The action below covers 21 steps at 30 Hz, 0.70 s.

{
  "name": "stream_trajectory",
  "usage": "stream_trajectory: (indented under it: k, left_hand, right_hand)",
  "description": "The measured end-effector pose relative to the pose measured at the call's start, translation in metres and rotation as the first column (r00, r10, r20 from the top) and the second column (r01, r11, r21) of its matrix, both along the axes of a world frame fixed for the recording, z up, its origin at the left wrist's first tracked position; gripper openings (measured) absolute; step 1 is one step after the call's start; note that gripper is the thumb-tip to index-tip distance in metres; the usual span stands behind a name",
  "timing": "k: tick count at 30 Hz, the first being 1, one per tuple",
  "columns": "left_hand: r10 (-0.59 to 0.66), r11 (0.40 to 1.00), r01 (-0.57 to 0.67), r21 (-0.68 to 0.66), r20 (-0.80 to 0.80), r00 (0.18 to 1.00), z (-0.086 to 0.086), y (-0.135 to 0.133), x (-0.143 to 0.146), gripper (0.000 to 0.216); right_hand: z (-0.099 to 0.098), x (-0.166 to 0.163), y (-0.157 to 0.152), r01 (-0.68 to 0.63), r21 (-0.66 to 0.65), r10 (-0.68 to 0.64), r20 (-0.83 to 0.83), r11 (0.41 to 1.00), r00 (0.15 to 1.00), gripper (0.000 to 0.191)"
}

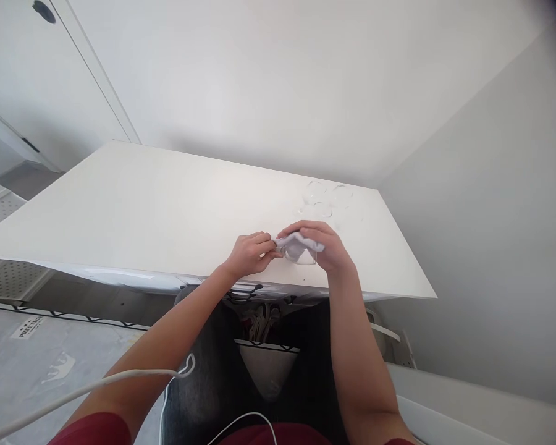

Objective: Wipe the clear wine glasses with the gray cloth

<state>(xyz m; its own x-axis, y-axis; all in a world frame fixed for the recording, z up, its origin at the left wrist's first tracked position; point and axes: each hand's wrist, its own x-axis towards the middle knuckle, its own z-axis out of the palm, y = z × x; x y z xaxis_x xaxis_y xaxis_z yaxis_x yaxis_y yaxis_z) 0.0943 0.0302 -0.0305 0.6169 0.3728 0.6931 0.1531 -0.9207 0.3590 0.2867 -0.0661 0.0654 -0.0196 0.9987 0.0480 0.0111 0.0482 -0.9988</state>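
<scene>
My left hand (250, 253) and my right hand (327, 247) meet over the near edge of a white table (143, 210). Between them sits a clear glass (301, 254) with a pale grey cloth (301, 244) pushed against it. The left hand's fingers are curled and pinch the glass at its left side. The right hand's fingers wrap over the cloth and the glass from above. Several clear glasses (327, 199) stand upside down on the table just beyond my hands, faint against the white top.
White walls close in behind and to the right of the table. A wire rack (259, 309) with items lies under the table's near edge. White cables (120, 380) cross my lap. A perforated white panel (9, 278) shows at the left.
</scene>
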Motion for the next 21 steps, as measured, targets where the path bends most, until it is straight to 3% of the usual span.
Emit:
stream_trajectory:
  k: [2, 5, 8, 11, 14, 18, 21]
  left_hand:
    - [-0.01, 0.998, 0.012, -0.059, 0.03, 0.999, 0.001, 0.001, 0.0, 0.03]
    - [-0.028, 0.981, 0.053, -0.184, 0.136, 0.99, 0.002, 0.003, 0.0, 0.028]
    - [-0.009, 0.949, 0.086, -0.303, 0.247, 0.969, 0.005, 0.005, 0.0, 0.033]
    - [0.006, 0.918, 0.118, -0.378, 0.31, 0.951, 0.008, 0.007, -0.001, 0.043]
    - [-0.019, 0.87, 0.182, -0.458, 0.337, 0.941, 0.008, 0.009, -0.001, 0.051]
    - [-0.032, 0.691, 0.267, -0.672, 0.34, 0.94, 0.002, 0.01, 0.0, 0.059]
    - [-0.037, 0.573, 0.274, -0.772, 0.31, 0.95, -0.002, 0.012, 0.002, 0.061]
  right_hand:
    - [-0.015, -0.005, 0.001, 0.092, 0.017, -0.086, -0.229, 0.996, 0.97, 0.031]
    - [-0.038, -0.03, 0.005, 0.339, 0.105, -0.244, -0.502, 0.935, 0.83, 0.031]
    - [-0.052, -0.064, 0.012, 0.429, 0.128, -0.285, -0.576, 0.894, 0.766, 0.042]
    - [-0.055, -0.089, 0.017, 0.444, 0.149, -0.306, -0.532, 0.884, 0.789, 0.048]
    - [-0.056, -0.095, 0.02, 0.443, 0.225, -0.329, -0.409, 0.868, 0.851, 0.05]
    - [-0.058, -0.084, 0.023, 0.35, 0.301, -0.335, -0.102, 0.887, 0.937, 0.053]
    - [-0.059, -0.077, 0.026, 0.295, 0.292, -0.314, 0.019, 0.91, 0.949, 0.056]
